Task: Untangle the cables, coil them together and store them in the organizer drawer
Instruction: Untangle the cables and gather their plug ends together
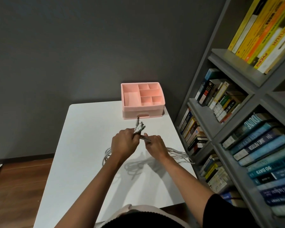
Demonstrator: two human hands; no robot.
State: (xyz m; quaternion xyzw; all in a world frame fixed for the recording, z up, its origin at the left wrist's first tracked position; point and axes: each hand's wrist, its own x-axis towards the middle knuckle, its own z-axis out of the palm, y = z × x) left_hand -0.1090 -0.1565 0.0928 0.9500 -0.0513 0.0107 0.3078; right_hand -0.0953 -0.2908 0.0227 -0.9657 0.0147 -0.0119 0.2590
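Over the table [89,129], your left grip [124,143] clasps the white cables [139,127] just under their plugs, and your right grip [155,144] pinches the same bundle beside it. Loops trail near the pink organizer [143,111].

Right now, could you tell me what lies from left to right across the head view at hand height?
Wooden floor → table → left hand → right hand → bookshelf.

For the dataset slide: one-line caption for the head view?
Left hand and right hand grip white cables over a white table, in front of the pink organizer.
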